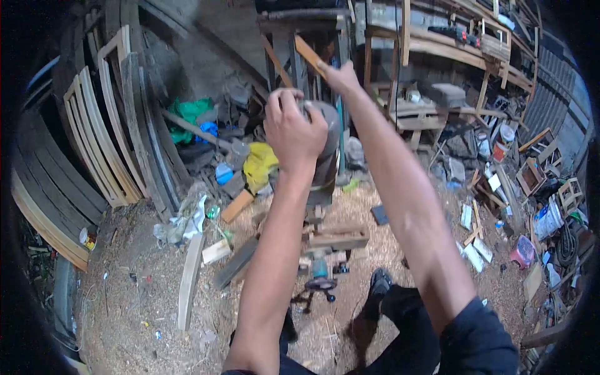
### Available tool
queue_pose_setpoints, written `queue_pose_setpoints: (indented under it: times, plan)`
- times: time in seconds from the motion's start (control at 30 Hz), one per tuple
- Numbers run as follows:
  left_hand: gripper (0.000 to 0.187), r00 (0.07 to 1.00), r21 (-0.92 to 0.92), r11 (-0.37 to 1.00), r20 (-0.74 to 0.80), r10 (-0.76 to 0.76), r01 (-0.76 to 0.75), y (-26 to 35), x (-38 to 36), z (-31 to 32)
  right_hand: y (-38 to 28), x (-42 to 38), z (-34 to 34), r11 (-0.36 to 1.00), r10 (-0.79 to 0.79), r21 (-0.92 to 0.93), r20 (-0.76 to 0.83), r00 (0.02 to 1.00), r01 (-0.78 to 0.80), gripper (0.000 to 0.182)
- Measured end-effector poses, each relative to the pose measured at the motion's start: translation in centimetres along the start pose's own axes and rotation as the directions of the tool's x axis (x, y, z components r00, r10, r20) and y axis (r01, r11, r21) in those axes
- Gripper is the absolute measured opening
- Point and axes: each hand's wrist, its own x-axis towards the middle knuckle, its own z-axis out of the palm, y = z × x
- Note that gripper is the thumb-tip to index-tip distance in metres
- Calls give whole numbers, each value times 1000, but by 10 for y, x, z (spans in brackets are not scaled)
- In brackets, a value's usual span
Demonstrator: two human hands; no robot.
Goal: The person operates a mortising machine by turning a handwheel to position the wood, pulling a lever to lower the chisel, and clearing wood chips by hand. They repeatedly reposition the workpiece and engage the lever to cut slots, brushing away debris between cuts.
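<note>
My right hand [342, 77] reaches far forward, its fingers closed round the near end of a flat strip of wood [309, 55]. The strip slants up and away to the left, in front of a dark stand [303, 26]. Lower and to the left is my left hand [295, 128], back upward, with bent fingers curled over at the top. It is beside a grey rounded machine part [330, 128] and partly covers it. What lies under its fingertips is hidden. Below the hands stands a machine with a teal body and handwheel [320, 275].
Curved wooden frames [100, 137] lean at the left. A yellow cloth [259, 165] and loose boards [190, 281] lie on the shaving-strewn floor. Workbench shelves [431, 47] stand at the back right. Buckets, a pink stool [522, 251] and scrap crowd the right side.
</note>
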Motion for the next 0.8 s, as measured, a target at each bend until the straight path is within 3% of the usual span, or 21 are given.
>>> queue_pose_setpoints:
  times: [0.07, 0.1, 0.13, 0.33, 0.47, 0.53, 0.7, 0.77, 0.8]
  plan:
    - [20, 998, 24, 998, 25, -50, 50, -1, -3, 0, 4, 8, 2, 992, 63, 92, 223, 973, -85, 145]
    - [20, 998, 17, 998, 17, -56, 56, -3, -4, 1, 23, 40, 23, 980, 18, 190, 217, 976, -60, 145]
    - [19, 999, 32, 999, 3, -33, 33, -4, -5, 1, 20, 42, 25, 987, 8, 155, 142, 990, -30, 148]
    - [18, 999, -16, 1000, -52, -4, 3, -10, -10, 6, -10, 23, 6, 983, 38, 185, -132, 990, -13, 81]
    - [17, 996, -4, 999, -86, 31, -32, -14, -13, 7, -23, -14, -13, 953, 92, 302, -190, 977, -31, 57]
    - [17, 995, -18, 999, -98, 28, -29, -13, -19, 6, -19, -41, -22, 918, 88, 397, -148, 985, -23, 59]
    - [16, 992, -1, 998, -114, 58, -59, -22, -40, 7, -7, -110, -58, 685, -73, 727, 134, 988, -48, 43]
    - [16, 986, 1, 993, -124, 116, -117, -30, -48, 8, -13, -147, -77, 743, -40, 664, 174, 984, -87, 39]
    - [16, 987, -14, 994, -119, 110, -112, -30, -52, 7, -4, -156, -82, 703, -83, 700, 250, 965, -122, 42]
